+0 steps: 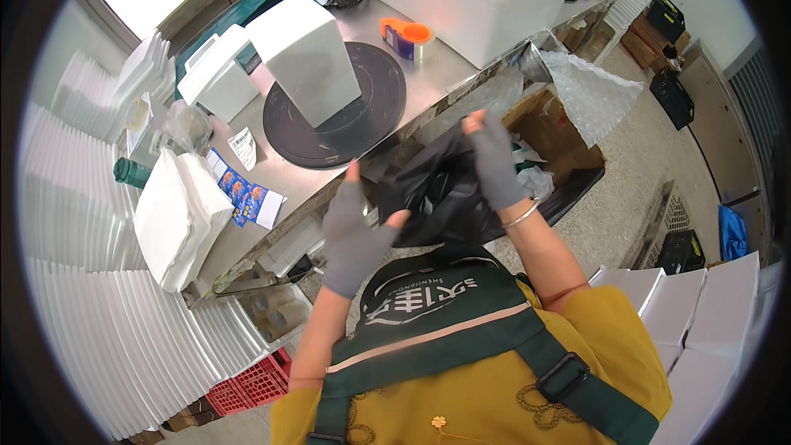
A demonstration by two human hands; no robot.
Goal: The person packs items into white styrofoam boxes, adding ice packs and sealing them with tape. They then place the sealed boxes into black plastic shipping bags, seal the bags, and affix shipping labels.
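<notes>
In front of my apron hangs a crumpled black plastic bag (435, 198). My right hand (496, 164), in a grey fingerless glove, pinches its upper edge between thumb and fingers. My left hand (355, 238), gloved the same way, is spread beside the bag's left side, its thumb close to the plastic; whether they touch is unclear. Beyond my hands, a white foam box (306, 62) stands tilted-looking on a round black turntable (377, 105) on the metal table (454, 83). An orange tape dispenser (405, 37) with clear tape sits behind the turntable.
A cardboard box (556, 120) with plastic scraps stands on the floor, bubble wrap (590, 93) hanging above it. A large foam box (445, 0) occupies the table's far right. White sheets (179, 216), a printed label (243, 147) and blue cards (247, 194) lie left. Foam stacks (117, 340) line the left side.
</notes>
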